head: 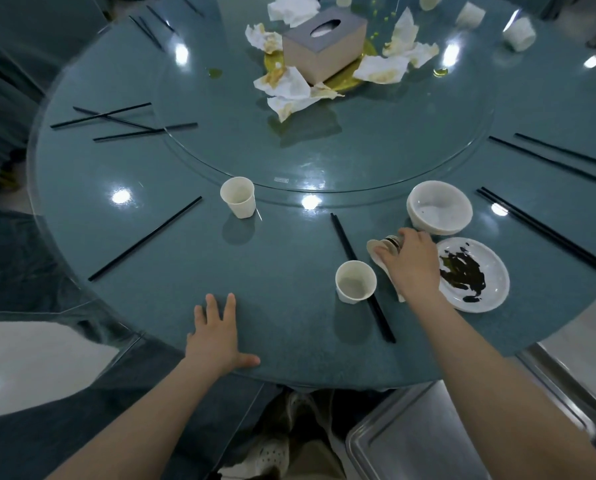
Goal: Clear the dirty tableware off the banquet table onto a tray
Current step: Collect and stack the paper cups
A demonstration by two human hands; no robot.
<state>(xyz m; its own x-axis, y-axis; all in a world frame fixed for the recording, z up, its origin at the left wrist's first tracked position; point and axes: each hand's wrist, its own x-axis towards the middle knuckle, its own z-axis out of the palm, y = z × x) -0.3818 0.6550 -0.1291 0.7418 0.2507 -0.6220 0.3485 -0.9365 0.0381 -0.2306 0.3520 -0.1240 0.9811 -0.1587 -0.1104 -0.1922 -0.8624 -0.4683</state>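
Observation:
My right hand [412, 263] reaches over the round blue table [282, 306] and grips a stack of white spoons [379, 252] lying between a paper cup [355, 282] and a dirty white plate [473, 275] smeared with dark sauce. Stacked white bowls [440, 207] stand just beyond that hand. Flat on the table's near edge lies my left hand [217, 336], fingers spread, holding nothing. A second paper cup [238, 197] stands further left by the glass turntable [324, 147]. The steel tray [428, 441] sits at the lower right, below the table edge.
Black chopsticks [362, 277] lie beside the near cup, with more pairs scattered round the rim [144, 239]. On the turntable's centre stand a tissue box [324, 46] and crumpled stained napkins [289, 88]. More paper cups [518, 34] stand at the far right.

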